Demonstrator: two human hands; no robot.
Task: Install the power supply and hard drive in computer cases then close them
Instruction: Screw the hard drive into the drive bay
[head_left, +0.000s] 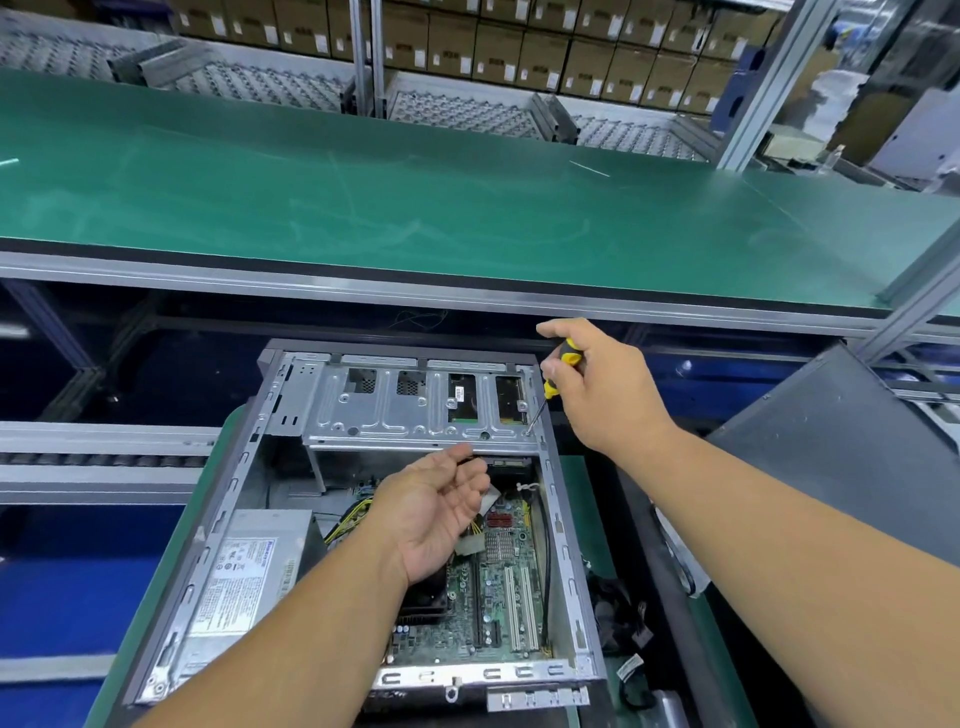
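Observation:
An open computer case (563, 525) lies flat in front of me, its motherboard (506, 587) exposed. The silver power supply (249, 577) sits in the case's near left corner. A metal drive cage (410, 405) spans the far end, with a hard drive (462, 400) visible through its cut-outs. My right hand (602, 384) grips a yellow and black screwdriver (558, 371), its tip on the cage's right corner. My left hand (441, 509) hovers palm up under the cage edge, its fingers loosely curled at the edge; whether they hold anything I cannot tell.
A dark grey side panel (841, 467) leans at the right. Loose black cables (623, 623) lie beside the case on the green mat (576, 499). A wide green conveyor belt (415, 208) runs behind, with roller racks and stacked cartons (519, 47) beyond.

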